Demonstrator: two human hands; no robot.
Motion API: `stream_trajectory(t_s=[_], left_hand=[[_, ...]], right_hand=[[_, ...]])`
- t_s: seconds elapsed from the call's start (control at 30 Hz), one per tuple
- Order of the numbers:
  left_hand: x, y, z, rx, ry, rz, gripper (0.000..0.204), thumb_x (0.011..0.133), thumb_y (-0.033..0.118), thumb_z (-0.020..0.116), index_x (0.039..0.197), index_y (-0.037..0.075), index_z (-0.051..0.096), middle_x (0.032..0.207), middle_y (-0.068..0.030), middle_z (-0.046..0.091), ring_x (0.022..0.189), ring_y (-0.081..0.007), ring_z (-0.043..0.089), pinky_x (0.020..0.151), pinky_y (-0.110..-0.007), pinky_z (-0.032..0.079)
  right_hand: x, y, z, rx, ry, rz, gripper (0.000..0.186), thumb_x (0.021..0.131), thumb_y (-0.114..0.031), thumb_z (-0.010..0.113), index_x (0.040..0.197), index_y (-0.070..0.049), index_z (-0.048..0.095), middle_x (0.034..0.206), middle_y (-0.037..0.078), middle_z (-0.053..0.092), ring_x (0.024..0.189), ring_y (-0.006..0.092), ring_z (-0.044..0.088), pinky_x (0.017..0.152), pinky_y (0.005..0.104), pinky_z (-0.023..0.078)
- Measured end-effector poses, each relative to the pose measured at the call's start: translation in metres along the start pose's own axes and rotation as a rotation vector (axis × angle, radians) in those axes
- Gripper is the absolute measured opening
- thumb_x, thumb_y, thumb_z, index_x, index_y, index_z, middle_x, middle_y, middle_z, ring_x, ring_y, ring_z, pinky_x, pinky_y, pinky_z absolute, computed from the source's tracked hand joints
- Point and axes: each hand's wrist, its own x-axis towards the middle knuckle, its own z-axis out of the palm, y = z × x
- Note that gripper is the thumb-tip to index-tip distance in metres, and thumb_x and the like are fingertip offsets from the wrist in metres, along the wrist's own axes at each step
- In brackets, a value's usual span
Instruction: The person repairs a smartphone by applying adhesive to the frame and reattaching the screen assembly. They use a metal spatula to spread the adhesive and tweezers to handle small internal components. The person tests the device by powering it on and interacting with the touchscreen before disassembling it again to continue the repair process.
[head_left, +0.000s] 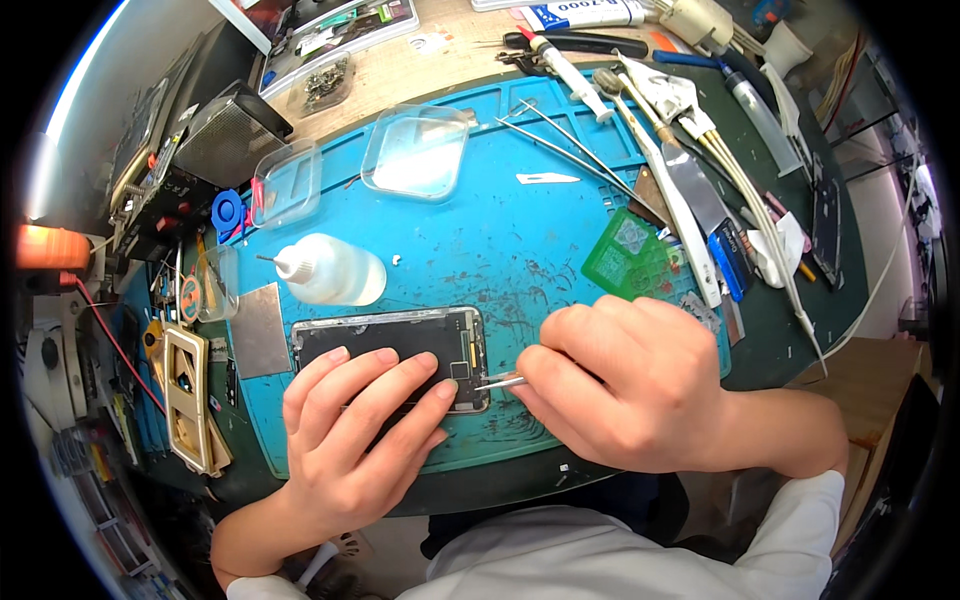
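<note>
Flat black rectangular phone panel (425,338), long axis left-right; left hand (355,440) fingers spread over it, right hand (630,395) right of it pinching slim silvery metal tweezers (503,381)

Place: looked like a phone-repair workshop
Blue repair mat (440,245): bore a dismantled smartphone (420,335), a dispensing bottle (335,272)
Right of mat: lay a blue-tipped syringe (760,122)

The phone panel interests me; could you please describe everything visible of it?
The phone panel is a dark, flat slab with a worn, metallic-looking rim and a small yellowish strip near its right end. It lies crosswise on the blue mat. The left hand rests over it; tweezers in the right hand reach its right end, contact unclear.
</note>
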Motion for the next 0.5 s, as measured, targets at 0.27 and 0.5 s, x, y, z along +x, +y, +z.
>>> stream_trajectory(t_s=[0.27,0.5], left_hand=[[0.0024,0.0008,-0.0021,0.016,-0.038,0.001,0.030,0.088,0.022,0.077,0.116,0.012,0.080,0.126,-0.0067,0.073,0.117,-0.0252,0.063,0.108,-0.045,0.043],[0.0013,0.0019,-0.0036,0.041,-0.060,0.002,0.031,0.087,0.022,0.078,0.116,0.012,0.081,0.127,-0.0069,0.073,0.117,-0.0258,0.063,0.110,-0.046,0.042]], right_hand=[[-0.0052,0.0020,0.0032,0.001,0.075,-0.032,0.022,0.069,-0.018,0.080,0.085,-0.009,0.069,0.086,0.000,0.062,0.060,0.0136,0.054,0.049,0.0297,0.035],[-0.0059,0.0017,0.0019,-0.035,0.059,-0.047,0.019,0.068,-0.015,0.072,0.085,-0.008,0.068,0.084,0.000,0.058,0.061,0.0123,0.052,0.049,0.0283,0.033]])
